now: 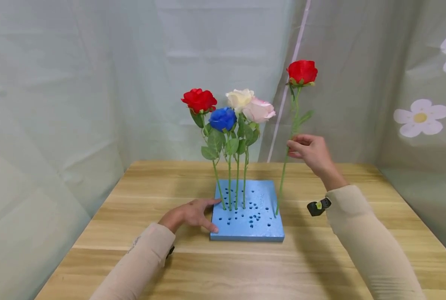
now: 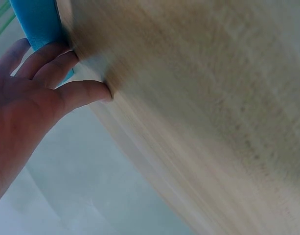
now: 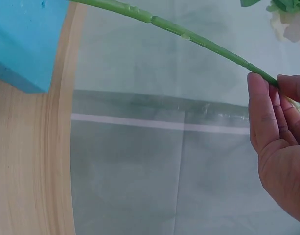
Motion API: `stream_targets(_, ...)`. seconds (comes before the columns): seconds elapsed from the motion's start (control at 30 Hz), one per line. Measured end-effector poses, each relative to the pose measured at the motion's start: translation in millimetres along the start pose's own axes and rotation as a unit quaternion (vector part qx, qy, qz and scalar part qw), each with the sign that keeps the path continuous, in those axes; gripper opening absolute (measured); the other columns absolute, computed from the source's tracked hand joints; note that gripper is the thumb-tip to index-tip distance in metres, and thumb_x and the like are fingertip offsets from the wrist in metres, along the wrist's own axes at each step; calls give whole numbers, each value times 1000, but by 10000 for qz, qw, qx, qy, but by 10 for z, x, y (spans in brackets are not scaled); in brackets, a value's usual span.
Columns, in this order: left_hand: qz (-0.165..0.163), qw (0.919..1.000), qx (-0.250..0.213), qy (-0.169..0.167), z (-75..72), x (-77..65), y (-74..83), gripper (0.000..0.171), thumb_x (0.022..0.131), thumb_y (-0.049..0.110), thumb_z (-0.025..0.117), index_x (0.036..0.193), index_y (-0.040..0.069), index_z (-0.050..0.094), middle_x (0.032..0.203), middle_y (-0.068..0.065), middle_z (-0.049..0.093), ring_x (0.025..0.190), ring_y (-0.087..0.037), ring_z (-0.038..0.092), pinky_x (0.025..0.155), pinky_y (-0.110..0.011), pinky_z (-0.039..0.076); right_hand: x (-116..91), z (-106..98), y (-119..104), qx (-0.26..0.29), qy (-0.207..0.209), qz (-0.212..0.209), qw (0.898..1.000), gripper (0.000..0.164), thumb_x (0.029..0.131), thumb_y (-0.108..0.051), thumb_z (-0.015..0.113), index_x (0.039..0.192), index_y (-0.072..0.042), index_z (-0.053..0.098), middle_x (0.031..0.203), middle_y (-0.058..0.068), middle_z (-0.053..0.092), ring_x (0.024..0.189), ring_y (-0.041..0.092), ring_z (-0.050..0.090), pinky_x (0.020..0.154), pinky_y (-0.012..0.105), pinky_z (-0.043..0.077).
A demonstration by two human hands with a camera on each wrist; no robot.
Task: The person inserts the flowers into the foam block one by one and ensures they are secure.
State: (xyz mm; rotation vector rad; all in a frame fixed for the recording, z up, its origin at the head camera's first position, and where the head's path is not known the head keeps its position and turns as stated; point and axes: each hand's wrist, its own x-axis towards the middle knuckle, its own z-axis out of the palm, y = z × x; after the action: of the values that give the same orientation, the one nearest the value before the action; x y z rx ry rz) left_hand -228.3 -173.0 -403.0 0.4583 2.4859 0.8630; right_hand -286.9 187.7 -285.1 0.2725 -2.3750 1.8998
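Observation:
A red rose (image 1: 302,72) with a long green stem (image 3: 198,43) is pinched between the thumb and fingers of my right hand (image 1: 313,153). Its stem's lower end meets the right part of a blue perforated block (image 1: 262,187); I cannot tell whether it sits in a hole. With fingers spread, my left hand (image 1: 196,213) rests against the block's left edge, also seen in the left wrist view. Standing in the block are another red rose (image 1: 199,101), a blue rose (image 1: 223,119), a cream rose (image 1: 239,99) and a pale pink rose (image 1: 259,110).
The block lies on a wooden table (image 1: 151,266). Many small holes dot its top. Pale curtains (image 1: 208,37) enclose the table at the back and sides, with a printed flower (image 1: 421,118) on the right one.

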Motion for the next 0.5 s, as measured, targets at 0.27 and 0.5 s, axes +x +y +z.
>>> stream_targets(0.27,-78,9999,57,51,19,10,-16,101,69,40,92,154,15,41,159,-10,35,146,-31,28,116,-52,27,31,139,-47,23,-95,-101,9999,34,99,-10,63,119,16,58,99,9,66,85,14,69,80,27,58)
stream_targets(0.5,-57,9999,138,54,9,15,-16,101,70,41,91,154,15,41,158,-11,36,146,-32,29,116,-52,28,77,266,-53,128,-112,-226,9996,31,98,-7,63,117,17,59,90,2,67,82,14,69,77,26,58)
